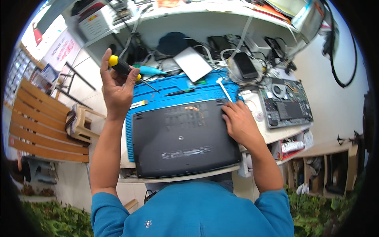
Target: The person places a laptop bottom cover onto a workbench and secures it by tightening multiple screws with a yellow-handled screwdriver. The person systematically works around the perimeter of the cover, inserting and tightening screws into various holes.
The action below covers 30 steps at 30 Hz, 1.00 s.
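My left hand is raised above the far left of the bench, closed round a screwdriver with a black and yellow handle. Its thin shaft slants down to the right, with the tip in the air above a blue mat. Before me a black laptop lies bottom side up, its vents toward the far side. My right hand rests on the laptop's far right edge, fingers laid on the casing. Beyond the laptop lies a slim dark pen-like tool.
At the right an opened laptop shows its fan and battery. A white-handled brush, a silver flat device, a light-blue bottle and a dark phone lie along the back. A shelf overhangs them; a wooden bench stands left.
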Each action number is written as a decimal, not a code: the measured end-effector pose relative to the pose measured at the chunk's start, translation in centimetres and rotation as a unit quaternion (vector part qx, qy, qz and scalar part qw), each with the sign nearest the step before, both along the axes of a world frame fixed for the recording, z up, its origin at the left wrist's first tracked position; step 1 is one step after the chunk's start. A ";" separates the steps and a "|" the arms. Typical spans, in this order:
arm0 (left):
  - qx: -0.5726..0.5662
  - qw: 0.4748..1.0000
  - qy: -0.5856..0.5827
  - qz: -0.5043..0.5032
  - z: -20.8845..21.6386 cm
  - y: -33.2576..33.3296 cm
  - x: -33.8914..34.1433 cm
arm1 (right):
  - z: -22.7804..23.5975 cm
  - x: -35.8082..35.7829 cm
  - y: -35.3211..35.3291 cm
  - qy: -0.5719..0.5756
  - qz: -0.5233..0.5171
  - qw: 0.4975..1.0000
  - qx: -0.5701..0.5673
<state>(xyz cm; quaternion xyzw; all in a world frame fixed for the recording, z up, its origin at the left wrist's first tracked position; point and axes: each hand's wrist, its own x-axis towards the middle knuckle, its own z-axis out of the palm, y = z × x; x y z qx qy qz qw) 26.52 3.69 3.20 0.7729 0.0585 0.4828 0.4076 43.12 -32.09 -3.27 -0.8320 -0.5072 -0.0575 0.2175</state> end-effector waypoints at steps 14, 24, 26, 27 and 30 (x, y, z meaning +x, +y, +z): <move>0.014 0.986 0.016 -0.166 -2.0 -12.8 12.0 | -0.7 2.6 0.8 0.001 -0.070 0.998 -0.006; 0.034 0.986 0.047 -0.154 -3.9 -13.9 14.3 | -1.7 3.3 0.2 0.004 -0.071 0.997 0.040; 0.029 0.986 0.041 -0.161 -3.8 -14.0 14.4 | -1.7 3.4 0.1 0.001 -0.073 0.997 0.040; 0.027 0.985 0.039 -0.164 -3.7 -14.0 14.4 | -1.6 3.4 0.1 0.001 -0.075 0.997 0.035; 0.031 0.984 0.040 -0.169 -3.4 -14.2 14.4 | -1.2 3.5 0.1 0.004 -0.077 0.997 0.029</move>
